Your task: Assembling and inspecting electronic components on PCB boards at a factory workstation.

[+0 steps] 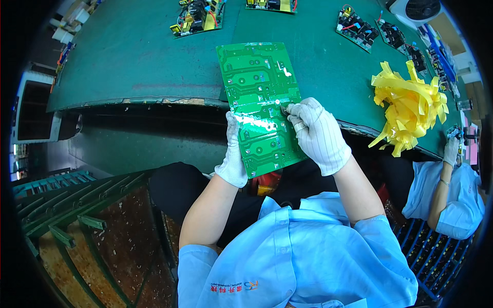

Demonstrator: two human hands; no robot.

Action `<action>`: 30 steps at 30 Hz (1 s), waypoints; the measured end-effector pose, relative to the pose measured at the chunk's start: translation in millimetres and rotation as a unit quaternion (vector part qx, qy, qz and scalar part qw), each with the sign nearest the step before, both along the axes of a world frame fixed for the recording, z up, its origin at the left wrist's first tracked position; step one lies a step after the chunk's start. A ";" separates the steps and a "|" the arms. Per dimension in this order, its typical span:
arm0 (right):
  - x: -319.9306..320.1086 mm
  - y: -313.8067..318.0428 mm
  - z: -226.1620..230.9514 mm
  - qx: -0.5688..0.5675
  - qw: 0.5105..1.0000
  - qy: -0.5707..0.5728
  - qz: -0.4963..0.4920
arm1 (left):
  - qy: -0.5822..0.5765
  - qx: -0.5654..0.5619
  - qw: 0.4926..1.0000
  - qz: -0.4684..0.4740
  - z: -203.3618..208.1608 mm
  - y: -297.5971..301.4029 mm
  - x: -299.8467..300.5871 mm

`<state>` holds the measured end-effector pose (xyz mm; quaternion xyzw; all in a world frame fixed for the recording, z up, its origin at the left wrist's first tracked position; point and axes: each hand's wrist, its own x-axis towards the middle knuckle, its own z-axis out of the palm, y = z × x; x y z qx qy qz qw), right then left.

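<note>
A green printed circuit board (264, 105) is tilted up in front of me, its solder side with tracks and pads towards me. My left hand (233, 156), in a white glove, grips the board's lower left edge; its fingers go behind the board and are partly hidden. My right hand (319, 137), in a striped white glove, is at the board's right edge. Its thumb and fingers are pinched together, with a small dark tip (284, 110) showing at them against the board; what it belongs to is hidden. Light glares off the board's middle.
Populated circuit boards (197, 18) lie along the far side of the green table (144, 56). A bunch of yellow tape strips (411, 105) hangs at the table's right edge. A co-worker's gloved hand (452, 150) is at far right. A green slatted rack (77, 226) stands at left.
</note>
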<state>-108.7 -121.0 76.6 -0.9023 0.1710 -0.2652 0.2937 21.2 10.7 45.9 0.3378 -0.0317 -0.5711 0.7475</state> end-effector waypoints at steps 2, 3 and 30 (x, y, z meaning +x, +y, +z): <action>0.1 0.2 1.6 0.001 1.000 0.006 -0.001 | 0.000 -0.008 1.000 -0.004 1.1 0.0 0.0; 0.1 0.4 2.1 0.002 1.000 0.012 -0.002 | 0.005 -0.008 1.000 -0.005 1.7 0.0 -0.4; -27.2 -20.9 0.1 -0.064 0.989 -0.039 -0.127 | 0.008 -0.031 0.999 -0.034 7.6 4.2 -3.8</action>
